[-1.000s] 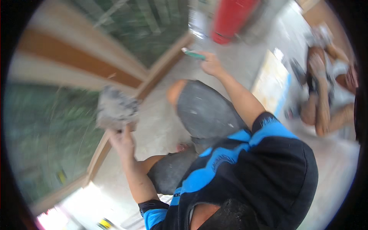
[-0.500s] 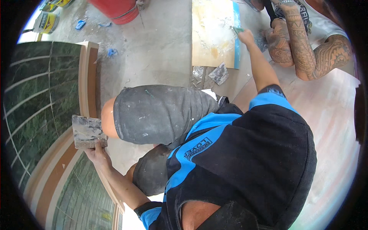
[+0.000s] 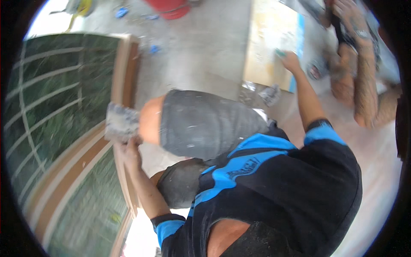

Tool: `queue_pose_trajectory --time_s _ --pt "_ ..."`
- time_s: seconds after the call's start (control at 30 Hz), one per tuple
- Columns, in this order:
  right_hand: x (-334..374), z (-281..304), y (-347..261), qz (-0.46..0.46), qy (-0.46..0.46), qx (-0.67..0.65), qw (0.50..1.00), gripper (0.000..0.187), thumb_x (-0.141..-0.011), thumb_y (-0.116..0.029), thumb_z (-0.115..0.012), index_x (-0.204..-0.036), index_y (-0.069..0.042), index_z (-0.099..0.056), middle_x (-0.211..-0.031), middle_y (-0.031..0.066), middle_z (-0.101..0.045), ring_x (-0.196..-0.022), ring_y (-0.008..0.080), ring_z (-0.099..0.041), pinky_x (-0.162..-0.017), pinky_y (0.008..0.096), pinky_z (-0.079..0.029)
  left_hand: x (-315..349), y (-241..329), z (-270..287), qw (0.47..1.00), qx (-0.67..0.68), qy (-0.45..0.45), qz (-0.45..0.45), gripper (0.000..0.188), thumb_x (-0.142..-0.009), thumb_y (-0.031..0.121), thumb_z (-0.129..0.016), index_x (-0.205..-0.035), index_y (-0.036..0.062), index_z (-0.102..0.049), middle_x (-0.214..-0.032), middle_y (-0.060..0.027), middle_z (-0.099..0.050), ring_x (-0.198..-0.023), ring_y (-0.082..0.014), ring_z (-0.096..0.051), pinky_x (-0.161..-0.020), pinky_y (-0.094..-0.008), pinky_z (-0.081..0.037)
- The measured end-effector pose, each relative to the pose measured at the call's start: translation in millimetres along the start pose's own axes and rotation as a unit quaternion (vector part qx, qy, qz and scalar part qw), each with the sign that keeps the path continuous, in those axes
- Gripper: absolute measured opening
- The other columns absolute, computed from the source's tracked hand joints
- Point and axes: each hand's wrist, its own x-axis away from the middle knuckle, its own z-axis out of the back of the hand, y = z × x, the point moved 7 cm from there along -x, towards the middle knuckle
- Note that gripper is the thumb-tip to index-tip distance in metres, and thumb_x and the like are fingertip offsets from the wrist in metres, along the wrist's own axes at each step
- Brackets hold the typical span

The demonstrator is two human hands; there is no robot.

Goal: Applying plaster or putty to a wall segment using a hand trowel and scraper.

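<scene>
Your left hand point(image 3: 128, 150) is closed around the lower edge of a grey, mortar-caked slab point(image 3: 121, 123), holding it up just beside your bent knee point(image 3: 150, 120) and against the wooden frame point(image 3: 126, 68) of the green glazed panels point(image 3: 55, 111). Your right hand point(image 3: 290, 61) is stretched well away, resting on a pale board point(image 3: 265, 51) on the concrete floor point(image 3: 201, 55); a small green-handled tool point(image 3: 280, 53) appears pinched in its fingers, but blur prevents certainty.

Judge the slab as stiff, fairly heavy for its size, rough and crumbly at the edges. Grip it from beneath with the palm under the weight, not by the flaking corners.

Compared with half a second earlier, the slab sits higher and closer to the knee, and the right hand remains on the board, slightly lower on it. Another person's forearm point(image 3: 364, 81) lies beyond the board, with a red bucket point(image 3: 171, 7) at the top edge.
</scene>
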Motion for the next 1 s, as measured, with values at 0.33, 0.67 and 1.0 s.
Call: queue_pose_trajectory --time_s 0.33,0.67,1.0 --pt "48 51 -69 -0.179 -0.102 -0.693 0.691 0.036 -0.073 0.005 -0.054 -0.109 0.007 -0.058 -0.094 0.0094 -0.064 -0.082 0.0216 -0.064 -0.076 0.033 -0.053 16 80 12 0.963 0.256 0.021 -0.083 0.059 -0.081 0.003 -0.046 -0.137 -0.0008 -0.031 -0.127 -0.0164 -0.049 -0.111 -0.0318 -0.056 -0.077 -0.0496 -0.058" --pt "48 266 -359 0.384 0.013 -0.678 0.627 0.035 -0.079 0.001 -0.063 -0.114 0.002 -0.061 -0.112 0.0162 -0.063 -0.104 0.0306 -0.062 -0.091 0.0446 -0.049 18 161 -118 0.851 0.451 -0.266 -0.044 0.055 -0.076 0.005 -0.053 -0.128 -0.003 -0.039 -0.105 -0.0187 -0.059 -0.085 -0.0291 -0.066 -0.056 -0.042 -0.061" --pt "154 331 -493 0.711 0.222 -0.223 0.629 0.028 -0.076 -0.015 -0.062 -0.102 -0.007 -0.07 -0.111 0.0146 -0.066 -0.117 0.0426 -0.054 -0.098 0.0496 -0.044 58 181 -74 0.842 0.46 -0.219 -0.176 0.068 -0.073 -0.006 -0.046 -0.138 0.0037 -0.031 -0.126 -0.0144 -0.052 -0.108 -0.0236 -0.059 -0.09 -0.0382 -0.052"
